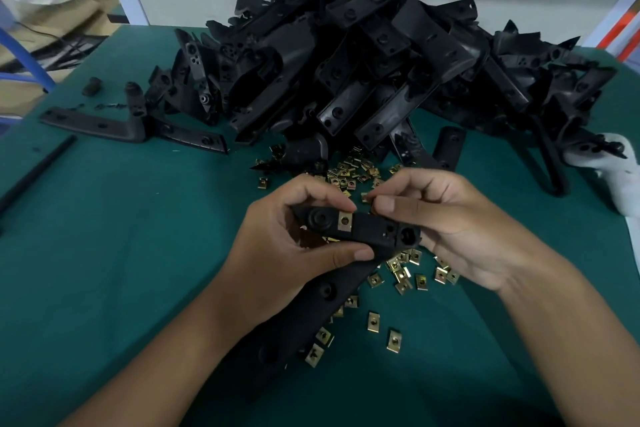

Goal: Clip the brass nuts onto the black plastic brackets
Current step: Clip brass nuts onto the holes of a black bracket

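Observation:
My left hand [287, 239] grips a black plastic bracket [367, 230] by its upper arm, thumb underneath and fingers over the top. One brass nut [345, 221] sits clipped on that arm beside a round boss. The bracket's long leg runs down towards me over the cloth. My right hand [450, 218] holds the bracket's right end, and its thumb and forefinger pinch a second brass nut [367, 197] just above the bracket. Loose brass nuts [405, 276] lie scattered on the green cloth under and around both hands.
A big heap of black brackets [363, 62] fills the back of the green table [121, 236]. A lone L-shaped bracket [104, 123] and a black rod [38, 170] lie at the left. White cloth [620, 170] sits at the right edge. Bags and cartons stand beyond the far left corner.

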